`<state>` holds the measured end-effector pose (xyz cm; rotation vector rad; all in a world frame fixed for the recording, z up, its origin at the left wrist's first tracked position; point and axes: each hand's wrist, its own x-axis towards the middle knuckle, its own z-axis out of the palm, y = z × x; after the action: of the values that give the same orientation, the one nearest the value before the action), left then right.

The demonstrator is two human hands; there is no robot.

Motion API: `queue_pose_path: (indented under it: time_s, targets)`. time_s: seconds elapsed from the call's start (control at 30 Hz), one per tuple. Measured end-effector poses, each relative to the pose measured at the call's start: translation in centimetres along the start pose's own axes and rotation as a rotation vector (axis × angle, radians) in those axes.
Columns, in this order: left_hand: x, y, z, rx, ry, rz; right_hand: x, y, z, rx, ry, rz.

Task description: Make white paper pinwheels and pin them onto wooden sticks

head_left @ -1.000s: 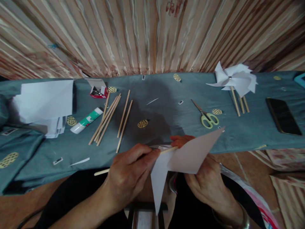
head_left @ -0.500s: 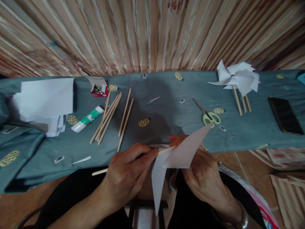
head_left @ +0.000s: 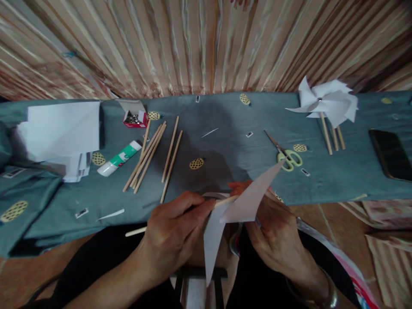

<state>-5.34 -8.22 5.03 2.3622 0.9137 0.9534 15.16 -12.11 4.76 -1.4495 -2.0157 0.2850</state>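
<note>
My left hand (head_left: 178,231) is closed around a thin wooden stick (head_left: 135,231), whose rear end pokes out below the wrist side. The stick's other end lies against a white paper pinwheel (head_left: 246,199), held in the air just off the table's front edge. Behind the paper, my right hand (head_left: 273,227) grips the pinwheel. Its fingertips are mostly hidden by a blade, so I cannot see whether a pin is between them. Two pointed paper blades show, one toward the upper right and one hanging down.
On the cloth-covered table (head_left: 222,159) lie loose wooden sticks (head_left: 148,159), a glue tube (head_left: 119,159), a red box of metal pins (head_left: 135,119) and white paper (head_left: 64,128). To the right are scissors (head_left: 285,154), pinwheels on sticks (head_left: 328,101) and a phone (head_left: 391,154). A curtain (head_left: 193,47) hangs behind.
The view has shifted slightly, so the table things sit a little farther right. Both hands keep their hold, and the pinwheel has tilted a little.
</note>
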Motion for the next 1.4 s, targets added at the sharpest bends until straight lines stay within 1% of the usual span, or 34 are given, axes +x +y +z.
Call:
queue_pose_path:
  time_s: [0.13, 0.23, 0.4, 0.53, 0.7, 0.77, 0.83, 0.9, 0.97, 1.1, 1.23, 1.33, 1.4]
  targets:
    - [0.1, -0.5, 0.3, -0.035, 0.009, -0.013, 0.2, 0.1, 0.2, 0.015, 0.007, -0.006]
    - [0.4, -1.2, 0.6, -0.075, 0.007, -0.042, 0.4, 0.4, 0.2, 0.001, -0.010, 0.021]
    - [1.1, -1.9, 1.3, -0.222, 0.022, -0.154, 0.7, 1.1, 0.0, -0.050, -0.013, 0.064]
    - [1.6, -2.2, 1.5, -0.365, 0.022, -0.306, 0.7, 1.4, -0.5, -0.052, 0.021, 0.107]
    - [2.1, -3.1, 1.8, -0.573, 0.058, -0.537, 0.7, 2.0, -1.2, -0.066, 0.190, 0.096]
    - [2.2, -3.3, 2.0, -0.692, 0.086, -0.651, 0.7, 2.4, -1.5, -0.060, 0.243, 0.122]
    - [2.3, -3.4, 2.4, -0.855, 0.126, -0.779, 0.6, 2.9, -1.5, -0.030, 0.290, 0.167]
    - [2.6, -3.5, 2.8, -1.024, 0.176, -0.891, 0.5, 3.4, -1.4, 0.047, 0.327, 0.212]
    - [3.1, -3.4, 3.2, -1.150, 0.207, -0.950, 0.4, 3.9, -1.0, 0.174, 0.345, 0.273]
    - [4.4, -3.4, 3.6, -1.273, 0.297, -0.958, 0.4, 4.6, 0.3, 0.434, 0.340, 0.452]
    - [5.4, -3.7, 3.9, -1.362, 0.421, -1.000, 0.8, 4.3, 2.1, 0.653, 0.286, 0.601]
    - [6.0, -3.9, 4.2, -1.420, 0.452, -1.014, 1.1, 3.3, 3.6, 0.773, 0.237, 0.647]
    - [6.3, -3.9, 4.4, -1.443, 0.453, -1.014, 1.2, 2.4, 4.5, 0.847, 0.177, 0.659]
